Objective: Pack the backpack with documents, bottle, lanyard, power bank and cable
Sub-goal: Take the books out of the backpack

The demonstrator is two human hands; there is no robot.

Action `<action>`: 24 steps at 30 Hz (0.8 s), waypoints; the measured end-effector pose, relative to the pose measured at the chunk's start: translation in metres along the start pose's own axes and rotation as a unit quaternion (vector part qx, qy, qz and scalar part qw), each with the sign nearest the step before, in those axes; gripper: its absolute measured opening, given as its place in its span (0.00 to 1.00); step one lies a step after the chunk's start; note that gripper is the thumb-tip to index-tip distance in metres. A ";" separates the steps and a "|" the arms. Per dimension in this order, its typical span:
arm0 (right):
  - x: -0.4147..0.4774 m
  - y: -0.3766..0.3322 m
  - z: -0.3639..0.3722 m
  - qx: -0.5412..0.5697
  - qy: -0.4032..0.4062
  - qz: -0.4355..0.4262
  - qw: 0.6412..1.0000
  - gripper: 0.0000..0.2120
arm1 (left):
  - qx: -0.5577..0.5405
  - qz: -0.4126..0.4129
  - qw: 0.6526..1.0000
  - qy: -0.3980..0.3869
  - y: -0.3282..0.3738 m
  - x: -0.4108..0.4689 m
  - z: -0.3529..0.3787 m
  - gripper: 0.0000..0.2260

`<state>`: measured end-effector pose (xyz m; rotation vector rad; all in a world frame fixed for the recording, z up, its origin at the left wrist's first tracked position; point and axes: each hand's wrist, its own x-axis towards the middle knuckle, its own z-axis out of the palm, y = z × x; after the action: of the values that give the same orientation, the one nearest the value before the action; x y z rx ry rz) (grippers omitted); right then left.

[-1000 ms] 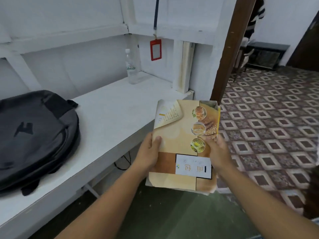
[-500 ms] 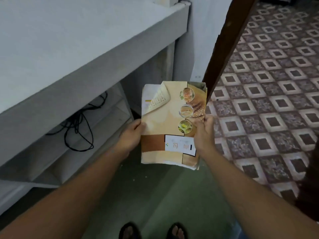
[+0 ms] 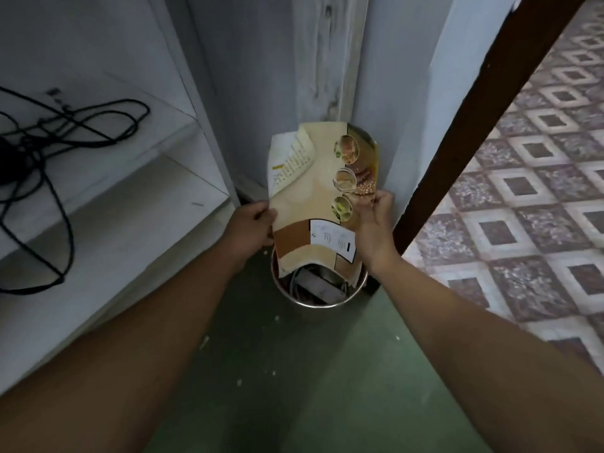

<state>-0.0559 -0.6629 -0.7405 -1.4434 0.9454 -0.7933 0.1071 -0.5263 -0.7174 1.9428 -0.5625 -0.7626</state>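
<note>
A stack of documents (image 3: 313, 197) with a tan cover showing food pictures and a white label is held in both hands, low near the floor. My left hand (image 3: 251, 223) grips its left edge; my right hand (image 3: 376, 223) pinches its right edge. The bottom edge of the documents hangs over a round metal bin (image 3: 327, 299). The top left corner of the cover curls back. A tangled black cable (image 3: 65, 132) lies on the low white shelf at the left. Backpack, bottle, lanyard and power bank are out of view.
The white shelf unit (image 3: 137, 204) fills the left side. A white wall corner (image 3: 327, 76) rises behind the bin. A dark wooden door frame (image 3: 483, 103) slants at the right, with patterned floor tiles (image 3: 523, 207) beyond. Green floor (image 3: 294, 387) lies below.
My view has tilted down from the tabletop to the floor. Both hands have lowered the documents over the metal bin. The backpack, bottle and lanyard have left the view.
</note>
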 end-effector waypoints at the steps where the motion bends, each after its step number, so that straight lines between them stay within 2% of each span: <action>1: 0.006 0.009 0.001 -0.009 -0.009 -0.011 1.000 0.09 | -0.010 -0.002 1.000 -0.002 -0.007 0.009 0.006 0.10; 5: 0.020 0.054 -0.004 -0.056 -0.054 -0.035 0.996 0.08 | 0.020 -0.002 1.000 -0.018 -0.042 0.034 0.031 0.09; 9: 0.018 0.097 -0.015 -0.179 -0.095 0.013 0.979 0.08 | 0.116 -0.001 0.993 -0.004 -0.078 0.035 0.039 0.05; 13: 0.013 0.114 -0.028 -0.258 -0.081 0.033 0.962 0.13 | 0.210 0.010 0.977 0.028 -0.092 0.034 0.042 0.05; 19: 0.010 0.114 -0.023 -0.321 -0.024 0.037 0.946 0.07 | 0.254 0.004 0.967 0.003 -0.101 0.047 0.050 0.06; 24: 0.005 0.116 -0.015 -0.340 -0.026 0.038 0.939 0.06 | 0.207 -0.027 0.977 -0.038 -0.097 0.038 0.049 0.13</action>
<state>-0.0795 -0.6737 -0.8544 -1.9899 1.2985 -0.3700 0.1063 -0.5373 -0.8319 2.3249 -0.7656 -0.8022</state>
